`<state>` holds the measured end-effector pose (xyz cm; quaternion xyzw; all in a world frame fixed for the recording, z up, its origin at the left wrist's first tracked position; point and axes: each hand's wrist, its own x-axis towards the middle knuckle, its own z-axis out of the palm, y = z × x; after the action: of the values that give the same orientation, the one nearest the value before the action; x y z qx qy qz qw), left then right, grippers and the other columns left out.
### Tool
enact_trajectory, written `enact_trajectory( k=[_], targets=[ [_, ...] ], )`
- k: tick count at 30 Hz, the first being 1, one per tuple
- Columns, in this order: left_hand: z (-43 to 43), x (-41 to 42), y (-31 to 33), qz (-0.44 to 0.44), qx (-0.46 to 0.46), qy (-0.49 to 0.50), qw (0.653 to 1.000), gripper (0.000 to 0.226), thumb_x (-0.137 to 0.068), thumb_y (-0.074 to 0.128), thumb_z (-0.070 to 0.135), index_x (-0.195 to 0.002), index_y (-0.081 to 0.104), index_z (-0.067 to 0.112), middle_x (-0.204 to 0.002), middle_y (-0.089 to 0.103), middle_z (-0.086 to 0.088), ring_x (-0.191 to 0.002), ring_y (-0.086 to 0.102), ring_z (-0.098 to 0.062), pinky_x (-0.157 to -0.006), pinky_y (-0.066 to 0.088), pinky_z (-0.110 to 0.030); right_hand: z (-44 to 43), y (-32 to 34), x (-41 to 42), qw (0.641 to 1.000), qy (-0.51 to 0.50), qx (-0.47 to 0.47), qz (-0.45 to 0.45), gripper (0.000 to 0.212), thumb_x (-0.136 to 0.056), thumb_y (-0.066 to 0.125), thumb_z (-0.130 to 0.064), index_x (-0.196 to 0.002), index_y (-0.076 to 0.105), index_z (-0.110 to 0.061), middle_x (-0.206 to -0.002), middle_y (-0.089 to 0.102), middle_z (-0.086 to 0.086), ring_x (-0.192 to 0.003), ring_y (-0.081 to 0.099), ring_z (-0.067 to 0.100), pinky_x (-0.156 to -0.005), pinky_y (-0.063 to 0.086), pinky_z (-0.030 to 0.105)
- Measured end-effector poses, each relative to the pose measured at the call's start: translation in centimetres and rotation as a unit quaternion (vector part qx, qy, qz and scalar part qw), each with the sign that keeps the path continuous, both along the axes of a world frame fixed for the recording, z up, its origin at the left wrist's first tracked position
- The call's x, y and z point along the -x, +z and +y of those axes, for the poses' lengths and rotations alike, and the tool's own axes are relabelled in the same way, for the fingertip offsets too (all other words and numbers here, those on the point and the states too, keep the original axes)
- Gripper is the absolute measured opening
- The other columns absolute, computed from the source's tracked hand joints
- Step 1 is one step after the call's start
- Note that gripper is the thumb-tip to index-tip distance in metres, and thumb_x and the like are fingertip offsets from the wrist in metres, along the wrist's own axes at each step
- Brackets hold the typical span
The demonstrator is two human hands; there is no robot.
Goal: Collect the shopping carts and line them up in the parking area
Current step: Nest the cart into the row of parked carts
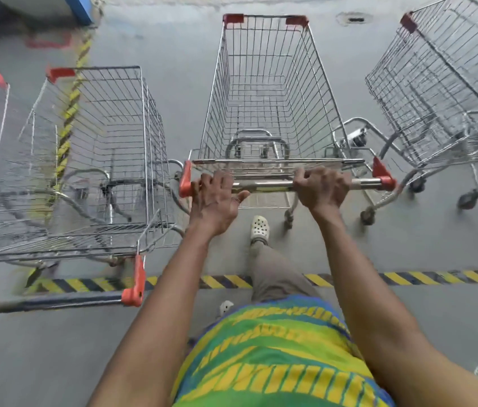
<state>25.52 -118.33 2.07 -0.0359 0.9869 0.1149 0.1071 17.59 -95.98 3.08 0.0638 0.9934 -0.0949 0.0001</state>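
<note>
Both hands grip the handle bar [264, 185] of the centre cart [270, 92]: left hand [215, 198] and right hand [321, 188] curl over it. Its basket holds nothing. A second cart [108, 148] stands just beside on the left, a third cart [443, 89] to the right. Striped floor tape [426, 278] crosses the grey concrete floor [173, 69].

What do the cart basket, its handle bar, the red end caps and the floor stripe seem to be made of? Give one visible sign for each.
Cart basket: metal wire, likely plated steel; thin, shiny grey grid.
Handle bar: polished metal tube; bright reflections.
Red end caps: probably moulded plastic; matte, uniform colour.
Floor stripe: paint or tape, cannot tell; flat yellow-and-black bands.
</note>
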Motion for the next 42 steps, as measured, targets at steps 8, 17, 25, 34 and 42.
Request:
enact_trajectory(
  k=[8, 17, 25, 34, 42],
  targets=[
    [-3.7, 18.9, -1.3, 0.059, -0.02, 0.018, 0.998, 0.05, -0.102, 0.036, 0.058, -0.134, 0.044, 0.021, -0.144, 0.036, -0.01, -0.127, 0.033, -0.033, -0.113, 0.025, -0.05, -3.7, -1.2, 18.5, 0.999, -0.018, 0.015, 0.039, 0.068, -0.092, 0.027, -0.054, -0.07, 0.072, -0.008, -0.069, 0.067, 0.011, -0.069, 0.06, 0.023, -0.1, 0.039, 0.043],
    [-5.7, 42.4, -0.6, 0.093, -0.018, 0.04, 0.995, 0.043, -0.1, 0.045, 0.054, -0.127, 0.051, 0.021, -0.129, 0.046, -0.008, -0.115, 0.038, -0.029, -0.108, 0.022, -0.042, -6.7, -1.3, 42.4, 1.0, -0.011, -0.007, 0.022, 0.063, -0.095, 0.031, -0.047, -0.077, 0.076, -0.006, -0.076, 0.072, 0.014, -0.073, 0.066, 0.026, -0.105, 0.038, 0.046],
    [-10.0, 57.8, -0.8, 0.021, -0.021, 0.06, 0.998, 0.056, -0.098, 0.034, 0.068, -0.136, 0.045, 0.028, -0.15, 0.037, -0.007, -0.139, 0.027, -0.029, -0.121, 0.013, -0.044, -10.4, -0.9, 56.9, 1.0, 0.003, -0.03, -0.007, 0.062, -0.097, 0.031, -0.048, -0.091, 0.076, -0.006, -0.092, 0.073, 0.019, -0.085, 0.066, 0.03, -0.104, 0.036, 0.047],
    [-13.4, 62.7, -0.5, -0.004, -0.053, 0.092, 0.994, 0.053, -0.094, 0.043, 0.068, -0.128, 0.053, 0.029, -0.142, 0.042, -0.01, -0.136, 0.029, -0.034, -0.119, 0.015, -0.05, -13.1, -0.5, 62.0, 0.997, 0.067, -0.022, -0.044, 0.059, -0.098, 0.031, -0.05, -0.106, 0.072, -0.009, -0.109, 0.072, 0.019, -0.101, 0.064, 0.03, -0.102, 0.036, 0.045],
    [-13.2, 52.9, 1.1, 0.003, -0.059, 0.12, 0.991, 0.049, -0.098, 0.045, 0.062, -0.127, 0.051, 0.024, -0.14, 0.04, -0.012, -0.131, 0.031, -0.033, -0.114, 0.017, -0.046, -13.9, -0.1, 53.7, 0.99, 0.114, -0.035, -0.082, 0.06, -0.099, 0.025, -0.053, -0.094, 0.07, -0.014, -0.108, 0.072, 0.016, -0.088, 0.057, 0.027, -0.099, 0.035, 0.046]
  ],
)
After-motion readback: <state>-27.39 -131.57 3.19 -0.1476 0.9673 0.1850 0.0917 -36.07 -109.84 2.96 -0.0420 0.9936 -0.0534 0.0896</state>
